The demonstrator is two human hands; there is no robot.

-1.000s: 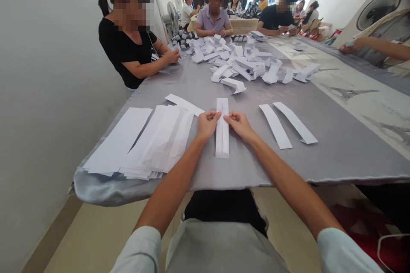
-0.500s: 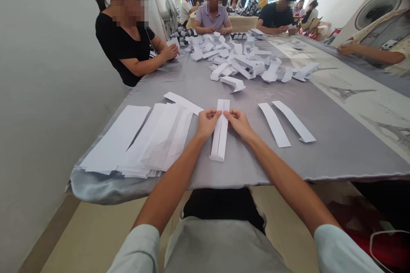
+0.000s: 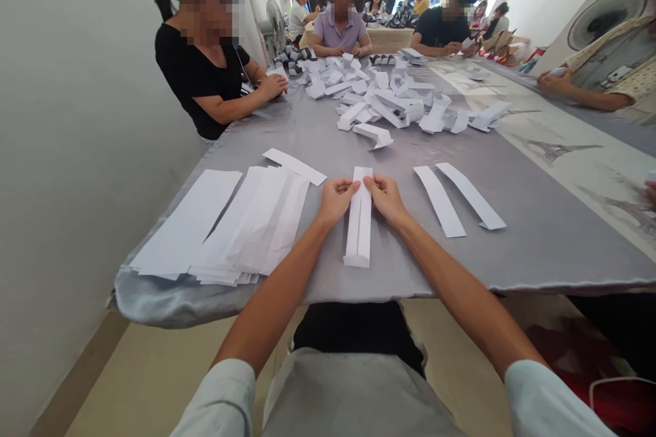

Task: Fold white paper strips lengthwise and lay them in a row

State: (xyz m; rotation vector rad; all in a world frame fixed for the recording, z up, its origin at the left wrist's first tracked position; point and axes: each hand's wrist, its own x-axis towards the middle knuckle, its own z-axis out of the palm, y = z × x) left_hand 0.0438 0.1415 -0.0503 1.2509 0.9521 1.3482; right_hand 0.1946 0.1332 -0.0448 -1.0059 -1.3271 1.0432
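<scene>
A long folded white paper strip (image 3: pixel 359 229) stands between my hands, its near end turned up and a seam running down its middle. My left hand (image 3: pixel 338 199) pinches its left edge near the far end. My right hand (image 3: pixel 383 196) pinches the right edge opposite, with the thumb on the face of the paper. To the left lie a stack of flat white paper sheets (image 3: pixel 187 222) and some overlapping narrower sheets (image 3: pixel 256 218). Beyond them rests a single folded strip (image 3: pixel 294 165). Two more folded strips (image 3: pixel 439 201) lie to the right.
A grey cloth (image 3: pixel 400 270) covers the table. A heap of folded white papers (image 3: pixel 379 92) spreads across its far middle. A person in black (image 3: pixel 205 75) works at the left edge; other people sit at the far side and right. A fan (image 3: pixel 274 24) stands behind.
The folded strip has shifted slightly right and toward me, and stands straighter. Both hands moved with it, still pinching it. The seam at its far end now looks closed.
</scene>
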